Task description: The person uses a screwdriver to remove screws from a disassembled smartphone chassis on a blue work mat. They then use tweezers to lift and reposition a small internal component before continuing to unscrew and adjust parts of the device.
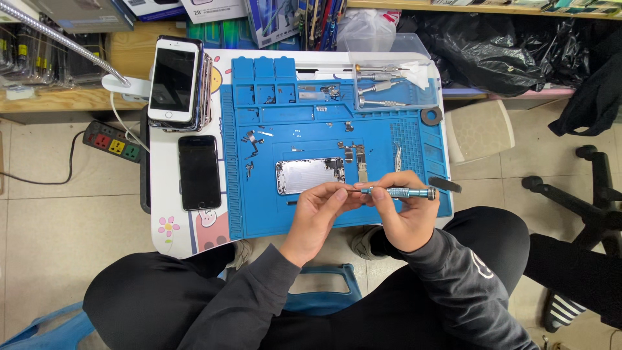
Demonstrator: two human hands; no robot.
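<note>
My right hand (pixel 400 210) grips a slim blue-grey screwdriver (pixel 405 192), held level over the front edge of a blue repair mat (pixel 389 139). My left hand (pixel 319 210) pinches the screwdriver's thin tip. Just beyond my left hand lies an opened silver phone shell (pixel 308 175) on the mat. Small circuit parts (pixel 355 155) and metal tweezers (pixel 398 157) lie behind my hands.
A stack of phones (pixel 176 81) and a black phone (pixel 199 172) lie left of the mat. A clear tray (pixel 395 87) with screwdrivers sits at the back right. A power strip (pixel 113 142), a stool (pixel 479 129) and a chair base (pixel 583 194) stand on the floor.
</note>
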